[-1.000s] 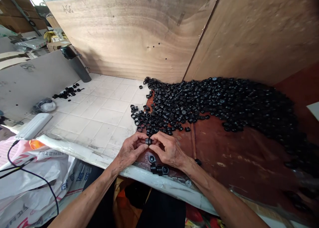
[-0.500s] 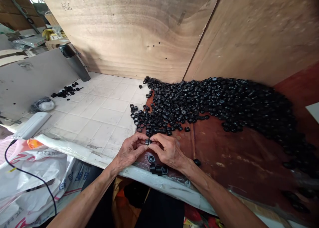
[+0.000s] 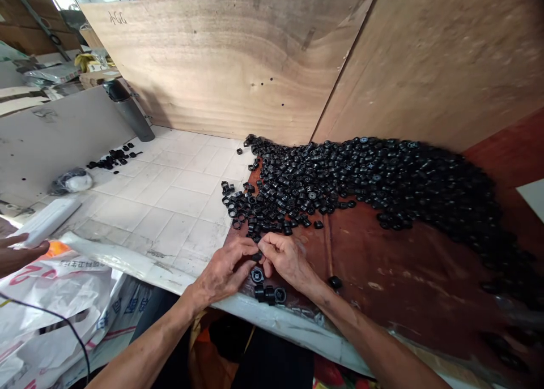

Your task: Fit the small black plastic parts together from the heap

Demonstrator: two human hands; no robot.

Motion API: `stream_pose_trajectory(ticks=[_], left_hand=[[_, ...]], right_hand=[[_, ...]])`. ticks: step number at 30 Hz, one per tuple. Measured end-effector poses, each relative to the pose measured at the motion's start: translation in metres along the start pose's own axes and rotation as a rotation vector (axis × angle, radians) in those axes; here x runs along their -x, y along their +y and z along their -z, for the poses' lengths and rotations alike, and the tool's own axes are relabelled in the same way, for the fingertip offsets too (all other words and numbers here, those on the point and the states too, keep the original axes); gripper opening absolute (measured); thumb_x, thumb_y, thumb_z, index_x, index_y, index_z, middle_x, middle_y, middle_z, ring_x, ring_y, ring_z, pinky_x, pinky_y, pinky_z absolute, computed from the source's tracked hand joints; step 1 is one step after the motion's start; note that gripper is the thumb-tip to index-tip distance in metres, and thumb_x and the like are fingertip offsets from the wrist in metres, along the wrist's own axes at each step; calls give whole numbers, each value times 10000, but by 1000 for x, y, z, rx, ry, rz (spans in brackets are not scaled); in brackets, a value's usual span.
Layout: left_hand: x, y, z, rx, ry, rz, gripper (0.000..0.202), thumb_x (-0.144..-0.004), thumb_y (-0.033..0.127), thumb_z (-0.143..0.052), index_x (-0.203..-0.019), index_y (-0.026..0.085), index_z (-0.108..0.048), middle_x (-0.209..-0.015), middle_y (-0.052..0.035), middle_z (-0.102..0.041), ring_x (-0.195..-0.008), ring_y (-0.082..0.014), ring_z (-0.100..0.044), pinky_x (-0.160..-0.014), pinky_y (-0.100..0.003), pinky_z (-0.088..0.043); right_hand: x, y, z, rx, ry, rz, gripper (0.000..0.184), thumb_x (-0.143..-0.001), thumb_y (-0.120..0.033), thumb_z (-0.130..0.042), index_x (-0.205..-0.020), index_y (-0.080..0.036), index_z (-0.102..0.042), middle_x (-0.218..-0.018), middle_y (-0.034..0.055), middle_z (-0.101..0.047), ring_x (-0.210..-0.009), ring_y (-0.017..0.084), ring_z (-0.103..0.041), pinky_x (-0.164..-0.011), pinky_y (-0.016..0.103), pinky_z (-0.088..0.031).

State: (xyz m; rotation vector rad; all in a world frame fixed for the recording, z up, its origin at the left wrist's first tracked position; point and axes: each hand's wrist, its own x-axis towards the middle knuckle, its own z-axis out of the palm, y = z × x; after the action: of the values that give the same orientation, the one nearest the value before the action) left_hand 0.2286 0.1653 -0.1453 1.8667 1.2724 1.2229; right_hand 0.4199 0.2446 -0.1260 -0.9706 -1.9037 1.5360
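Note:
My left hand (image 3: 225, 270) and my right hand (image 3: 285, 259) meet at the middle, their fingertips pinching a small black plastic ring-shaped part (image 3: 256, 257), which is mostly hidden by my fingers. Just beyond them spreads a large heap of similar black plastic parts (image 3: 361, 179) on a red-brown board (image 3: 382, 264). Below my hands lie several loose black parts (image 3: 268, 294), with a round one (image 3: 257, 275) nearest my fingers. A single black part (image 3: 335, 282) sits to the right of my right wrist.
White tiles (image 3: 170, 202) run left of the heap, with a small group of black parts (image 3: 113, 158) farther off. Plywood boards (image 3: 212, 55) stand behind. A dark flask (image 3: 127, 108) stands by them. Another person's hand (image 3: 17, 253) shows at far left, above white woven sacks (image 3: 55, 310).
My hands have shifted slightly down and toward the near edge, still pinching the black part. Another person's hand has come into view at the left, and the view has tilted a little.

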Motion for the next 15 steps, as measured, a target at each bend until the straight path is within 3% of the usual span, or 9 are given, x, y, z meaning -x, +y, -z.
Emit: stream_pose_trajectory(ticks=[3,7,10,13,15], left_hand=[[-1,1,-1,126,88,132,189,-962,230,-661,-1148,204,-681,-1153,-105,-719,-1055,-220,-711,-949,-362,-589],[-4,2,-1,363,120,286,203,-931,274,-719,-1107,186,-665,-1038,-70,-717,-900,-178,-727,-827,-295,-611],[-4,1,1,241,111,174,182,-944,229,-694,-1122,198,-668,-1064,-78,-711,-963,-190,-711,-858,-302,-592],[-2,1,3,29,87,-13,244,-941,136,-645,-1169,221,-652,-1130,-91,-700,-1051,-207,-698,-908,-328,-570],[0,4,4,-65,24,-68,292,-925,92,-617,-1182,229,-639,-1152,-95,-694,-1043,-205,-699,-898,-331,-566]], right_hand=[[1,-2,0,-59,-6,56,221,-1008,-336,-524,-862,-207,-630,-582,-18,-682,-560,168,-662,-616,257,-533],[2,-5,-2,106,68,282,44,-895,-207,-622,-923,-216,-654,-726,-3,-690,-626,164,-641,-635,259,-515],[2,-3,-3,133,61,262,57,-895,-175,-612,-866,-212,-643,-639,-21,-644,-600,167,-634,-633,261,-507],[3,3,-2,-20,-54,60,36,-905,-200,-610,-871,-208,-618,-559,-53,-617,-503,156,-622,-532,231,-470],[3,7,0,-90,-157,-55,37,-913,-218,-611,-879,-205,-607,-537,-60,-621,-460,147,-608,-494,215,-444]])
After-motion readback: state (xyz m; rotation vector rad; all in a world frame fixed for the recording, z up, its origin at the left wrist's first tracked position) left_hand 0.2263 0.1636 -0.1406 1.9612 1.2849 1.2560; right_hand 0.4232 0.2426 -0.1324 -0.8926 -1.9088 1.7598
